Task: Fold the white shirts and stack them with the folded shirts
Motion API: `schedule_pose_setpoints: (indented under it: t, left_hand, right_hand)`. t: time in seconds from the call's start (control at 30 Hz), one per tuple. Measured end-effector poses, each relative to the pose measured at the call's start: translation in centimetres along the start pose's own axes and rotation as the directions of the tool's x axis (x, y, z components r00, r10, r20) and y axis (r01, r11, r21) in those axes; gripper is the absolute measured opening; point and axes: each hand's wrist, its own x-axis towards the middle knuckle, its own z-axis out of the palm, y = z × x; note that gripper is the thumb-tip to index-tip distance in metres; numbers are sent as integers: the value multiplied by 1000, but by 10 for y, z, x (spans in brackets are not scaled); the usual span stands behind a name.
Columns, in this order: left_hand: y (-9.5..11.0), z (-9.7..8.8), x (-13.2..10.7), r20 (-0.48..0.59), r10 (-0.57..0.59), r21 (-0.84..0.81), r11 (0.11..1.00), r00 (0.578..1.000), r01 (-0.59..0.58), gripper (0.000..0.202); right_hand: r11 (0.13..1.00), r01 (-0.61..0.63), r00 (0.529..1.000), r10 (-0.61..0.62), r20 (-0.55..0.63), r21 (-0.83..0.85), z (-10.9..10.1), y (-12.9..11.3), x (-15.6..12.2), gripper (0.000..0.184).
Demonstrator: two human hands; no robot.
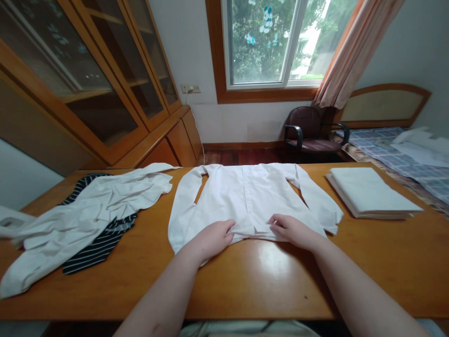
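A white button-up shirt [228,196] lies spread front side up on the wooden table [280,281], its collar end toward the table's far edge and a sleeve out at each side. At its near hem, left of the button line, my left hand [218,238] is closed with the cloth pinched between thumb and fingers. My right hand [289,228] grips the same hem right of the buttons, fingertips curled on the fabric. Between the two hands the hem is slightly lifted and creased.
Crumpled on the left are another white shirt [94,201] and black striped cloth [94,248]. A stack of folded white cloth [368,192] sits at the right. Beyond the table stand an armchair [312,131], a bed [403,145] and a glass-door cabinet [140,117].
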Motion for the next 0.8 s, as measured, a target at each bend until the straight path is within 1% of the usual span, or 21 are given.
schedule_pose_setpoints:
  t: [0.1, 0.2, 0.23, 0.3, 0.37, 0.4, 0.43, 0.53, 0.6, 0.67, 0.7, 0.77, 0.8]
  left_hand:
    - [-7, -4, -2, -31, -22, -115, 993, 999, 18, 33]
    - [-8, -5, -4, 2, 2, -155, 988, 1000, -2, 34]
    - [-7, -5, -4, 37, 11, -152, 988, 999, -5, 36]
    - [-5, -4, -5, 161, 44, -151, 988, 986, -19, 38]
    - [-1, -2, -6, 287, 101, -176, 983, 953, -52, 32]
    - [1, 0, -7, 320, 128, -192, 979, 939, -69, 30]
    - [4, 2, -8, 328, 148, -199, 976, 933, -84, 32]
    - [14, 9, -11, 267, 169, -141, 981, 949, -135, 44]
    - [20, 16, -12, 194, 184, -60, 983, 964, -176, 51]
    - [24, 22, -12, 111, 184, 24, 982, 977, -188, 54]
    - [25, 24, -11, 73, 178, 57, 982, 981, -182, 51]
    - [25, 28, -10, 20, 159, 98, 982, 987, -160, 38]
    - [25, 28, -8, 7, 148, 106, 983, 989, -148, 33]
  right_hand:
    - [991, -35, 999, 38, -18, 131, -3, 9, -1, 30]
    - [982, -23, 1000, 21, 16, 189, -4, 9, -5, 35]
    - [981, -19, 999, 10, 47, 193, -4, 8, -6, 35]
    - [983, -9, 988, -18, 150, 182, -4, 5, -9, 34]
    - [987, 4, 967, -46, 251, 162, -1, 1, -12, 32]
    - [989, 8, 958, -51, 284, 150, 0, -1, -13, 32]
    - [991, 11, 952, -50, 302, 132, 2, -3, -14, 32]
    - [998, 34, 958, -47, 284, 50, 7, -10, -18, 38]
    - [996, 92, 965, -85, 247, -17, 11, -15, -20, 50]
    - [982, 169, 970, -150, 191, -87, 15, -19, -23, 62]
    - [972, 201, 970, -181, 161, -119, 17, -20, -24, 60]
    - [960, 233, 970, -218, 107, -156, 21, -21, -24, 45]
    - [960, 229, 972, -217, 86, -161, 22, -21, -23, 37]
